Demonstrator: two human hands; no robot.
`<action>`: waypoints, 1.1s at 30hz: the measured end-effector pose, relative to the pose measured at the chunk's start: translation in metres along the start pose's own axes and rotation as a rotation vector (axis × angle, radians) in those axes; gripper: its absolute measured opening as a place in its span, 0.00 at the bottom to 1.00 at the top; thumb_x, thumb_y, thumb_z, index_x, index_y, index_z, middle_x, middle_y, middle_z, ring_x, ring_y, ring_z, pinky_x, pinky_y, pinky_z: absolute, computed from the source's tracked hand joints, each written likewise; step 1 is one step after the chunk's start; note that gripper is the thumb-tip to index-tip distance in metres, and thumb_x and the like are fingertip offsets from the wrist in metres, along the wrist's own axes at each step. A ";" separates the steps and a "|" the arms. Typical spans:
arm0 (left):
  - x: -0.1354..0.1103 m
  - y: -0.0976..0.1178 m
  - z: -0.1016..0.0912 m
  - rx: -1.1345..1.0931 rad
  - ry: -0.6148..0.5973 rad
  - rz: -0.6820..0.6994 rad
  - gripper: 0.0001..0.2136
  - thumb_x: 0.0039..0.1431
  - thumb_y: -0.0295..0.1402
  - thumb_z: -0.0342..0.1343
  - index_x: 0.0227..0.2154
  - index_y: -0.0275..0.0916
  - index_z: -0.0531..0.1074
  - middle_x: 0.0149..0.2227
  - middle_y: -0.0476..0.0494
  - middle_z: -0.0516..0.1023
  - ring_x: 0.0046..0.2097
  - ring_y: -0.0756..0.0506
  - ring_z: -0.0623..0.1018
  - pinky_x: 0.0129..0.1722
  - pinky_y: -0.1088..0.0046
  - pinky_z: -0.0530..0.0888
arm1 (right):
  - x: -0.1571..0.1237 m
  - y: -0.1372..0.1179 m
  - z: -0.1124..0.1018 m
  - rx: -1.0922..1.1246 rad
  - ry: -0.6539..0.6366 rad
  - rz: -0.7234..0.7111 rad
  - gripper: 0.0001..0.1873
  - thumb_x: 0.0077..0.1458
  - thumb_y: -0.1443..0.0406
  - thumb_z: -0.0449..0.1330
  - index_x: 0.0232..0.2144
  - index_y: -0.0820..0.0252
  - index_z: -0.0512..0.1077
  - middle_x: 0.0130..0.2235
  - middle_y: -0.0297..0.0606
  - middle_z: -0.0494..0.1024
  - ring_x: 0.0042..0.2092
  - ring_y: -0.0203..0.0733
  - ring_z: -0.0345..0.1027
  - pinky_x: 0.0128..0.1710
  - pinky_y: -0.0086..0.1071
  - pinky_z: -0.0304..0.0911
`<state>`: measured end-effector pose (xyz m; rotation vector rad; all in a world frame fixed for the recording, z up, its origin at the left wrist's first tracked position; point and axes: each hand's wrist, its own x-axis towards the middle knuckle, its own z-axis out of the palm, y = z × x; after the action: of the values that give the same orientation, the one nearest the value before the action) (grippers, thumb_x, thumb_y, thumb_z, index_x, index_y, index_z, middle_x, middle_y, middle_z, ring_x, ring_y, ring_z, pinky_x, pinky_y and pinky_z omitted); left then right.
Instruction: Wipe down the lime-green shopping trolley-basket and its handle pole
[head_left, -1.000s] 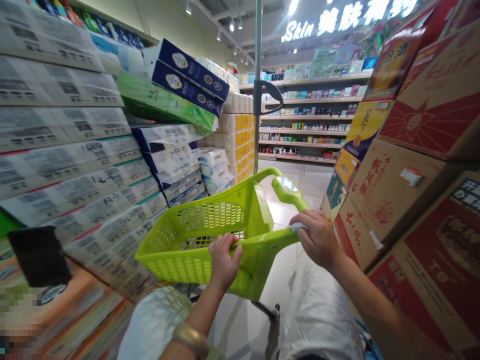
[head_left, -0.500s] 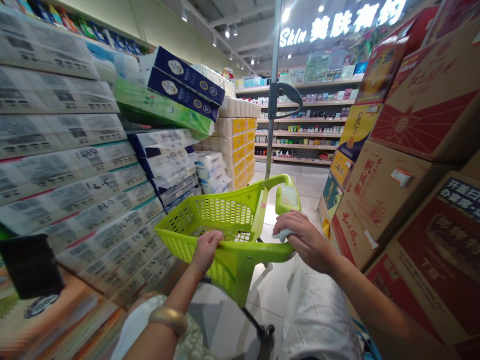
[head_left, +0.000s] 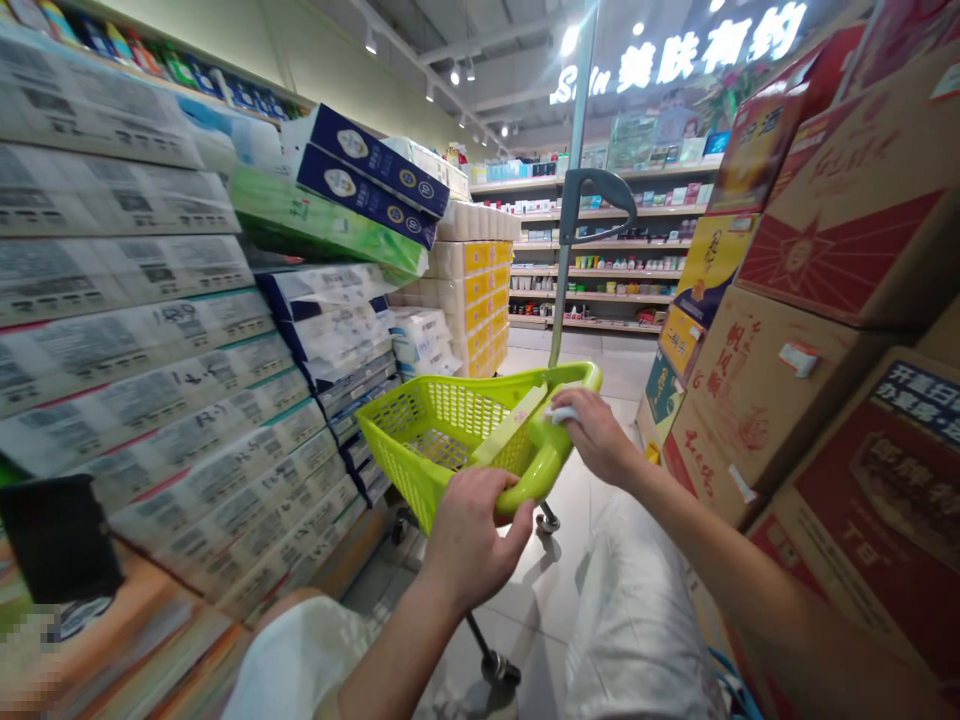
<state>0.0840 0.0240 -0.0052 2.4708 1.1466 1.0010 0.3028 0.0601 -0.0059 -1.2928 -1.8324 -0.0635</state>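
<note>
A lime-green plastic shopping cart basket (head_left: 427, 465) on thin dark legs with casters stands before me, turned at an angle. My left hand (head_left: 476, 530) grips the near end of its green handle (head_left: 544, 475), with the fingers curled over it and the thumb along the side. In my right hand (head_left: 600, 435) is a small white cloth (head_left: 561, 413), pressed on the handle's panel at the far end. Fingers partly hide that panel. A grey pole (head_left: 574, 140) with a dark grey loop grip (head_left: 596, 205) rises behind the handle.
Stacked wrapped paper packs (head_left: 142, 370) line the left, with blue and green tissue packs (head_left: 367, 165) leaning out on top. Cardboard cartons (head_left: 772, 380) rise close on the right. Shelves of small goods (head_left: 622, 270) stand at the back. A black object (head_left: 56, 535) is at lower left.
The cart has turned, its handle swinging nearer to me. My left hand has moved from the basket's side rim to the handle's near end. My right hand has shifted the cloth up onto the panel.
</note>
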 end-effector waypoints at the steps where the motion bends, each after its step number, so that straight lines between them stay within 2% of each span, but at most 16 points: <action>1: 0.000 -0.001 -0.002 0.033 0.003 -0.016 0.09 0.57 0.41 0.52 0.33 0.41 0.71 0.33 0.42 0.76 0.39 0.41 0.74 0.42 0.61 0.70 | 0.005 0.006 0.000 -0.034 0.020 0.028 0.13 0.54 0.72 0.48 0.37 0.58 0.69 0.45 0.43 0.74 0.50 0.47 0.64 0.54 0.45 0.58; 4: 0.004 0.001 -0.006 0.174 -0.006 -0.043 0.09 0.55 0.42 0.54 0.30 0.42 0.69 0.31 0.43 0.75 0.36 0.41 0.74 0.39 0.62 0.69 | 0.011 0.002 0.003 -0.049 -0.008 -0.004 0.13 0.55 0.73 0.48 0.37 0.58 0.70 0.46 0.43 0.73 0.50 0.46 0.63 0.54 0.44 0.57; 7: 0.011 0.007 -0.008 0.274 0.000 -0.034 0.10 0.55 0.43 0.55 0.32 0.42 0.70 0.32 0.43 0.76 0.36 0.41 0.75 0.37 0.64 0.69 | 0.006 -0.022 0.006 0.010 -0.120 -0.139 0.14 0.55 0.73 0.50 0.39 0.57 0.71 0.47 0.41 0.73 0.51 0.45 0.63 0.54 0.41 0.57; 9: 0.015 0.008 -0.010 0.308 -0.001 -0.037 0.10 0.56 0.43 0.54 0.33 0.42 0.70 0.32 0.43 0.76 0.36 0.41 0.75 0.35 0.65 0.68 | 0.006 -0.029 0.006 0.026 -0.190 -0.193 0.14 0.56 0.72 0.51 0.41 0.57 0.72 0.49 0.40 0.73 0.52 0.44 0.63 0.55 0.40 0.57; 11: 0.018 0.007 -0.011 0.351 -0.015 -0.060 0.10 0.57 0.44 0.53 0.30 0.42 0.69 0.31 0.43 0.76 0.34 0.41 0.76 0.32 0.67 0.67 | 0.011 -0.021 0.003 -0.020 -0.197 -0.144 0.14 0.57 0.71 0.51 0.42 0.58 0.72 0.49 0.41 0.73 0.51 0.44 0.64 0.54 0.41 0.57; 14: 0.022 0.006 -0.013 0.409 -0.034 -0.105 0.12 0.59 0.44 0.51 0.27 0.42 0.69 0.29 0.42 0.76 0.32 0.41 0.76 0.29 0.67 0.66 | 0.025 0.000 0.000 -0.187 -0.129 0.066 0.14 0.58 0.70 0.50 0.41 0.59 0.74 0.46 0.44 0.74 0.49 0.47 0.64 0.52 0.43 0.57; 16: 0.025 0.007 -0.012 0.448 -0.034 -0.120 0.14 0.60 0.44 0.48 0.26 0.41 0.70 0.28 0.41 0.76 0.30 0.41 0.76 0.28 0.68 0.65 | 0.032 0.002 0.002 -0.266 -0.129 0.123 0.14 0.58 0.69 0.51 0.41 0.60 0.75 0.44 0.44 0.74 0.48 0.48 0.64 0.51 0.42 0.57; 21: 0.028 0.007 -0.006 0.523 -0.038 -0.096 0.14 0.61 0.44 0.47 0.29 0.41 0.72 0.28 0.42 0.75 0.31 0.42 0.77 0.27 0.70 0.65 | 0.034 -0.037 0.015 -0.183 -0.317 -0.080 0.14 0.58 0.70 0.51 0.45 0.59 0.71 0.43 0.39 0.76 0.46 0.43 0.66 0.50 0.36 0.58; 23: 0.027 0.004 -0.007 0.519 -0.037 -0.103 0.16 0.61 0.46 0.47 0.30 0.41 0.72 0.28 0.42 0.75 0.32 0.42 0.77 0.27 0.70 0.65 | 0.036 -0.043 0.016 -0.154 -0.363 -0.121 0.13 0.59 0.70 0.51 0.45 0.58 0.70 0.41 0.37 0.76 0.43 0.41 0.67 0.47 0.34 0.59; 29: 0.023 -0.009 -0.015 0.498 -0.069 -0.169 0.18 0.62 0.49 0.45 0.30 0.41 0.73 0.31 0.41 0.77 0.33 0.40 0.76 0.28 0.68 0.64 | 0.048 -0.006 0.002 -0.326 -0.285 0.057 0.13 0.62 0.69 0.50 0.41 0.58 0.75 0.42 0.41 0.76 0.45 0.45 0.68 0.48 0.37 0.59; 31: 0.024 -0.012 -0.015 0.480 -0.047 -0.171 0.18 0.62 0.49 0.46 0.30 0.41 0.73 0.30 0.41 0.76 0.32 0.41 0.76 0.29 0.68 0.64 | 0.045 -0.009 0.003 -0.309 -0.267 0.068 0.14 0.62 0.70 0.50 0.41 0.59 0.75 0.41 0.41 0.76 0.44 0.43 0.68 0.47 0.35 0.60; 33: 0.024 -0.013 -0.015 0.474 -0.029 -0.167 0.18 0.61 0.49 0.47 0.30 0.41 0.73 0.30 0.42 0.76 0.32 0.41 0.76 0.29 0.69 0.63 | 0.037 -0.026 0.009 -0.236 -0.272 -0.007 0.14 0.62 0.70 0.49 0.41 0.59 0.74 0.41 0.40 0.76 0.44 0.41 0.69 0.47 0.33 0.60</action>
<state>0.0772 0.0498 0.0118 2.6559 1.7138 0.7060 0.2741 0.0798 0.0236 -1.5187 -2.1089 -0.1148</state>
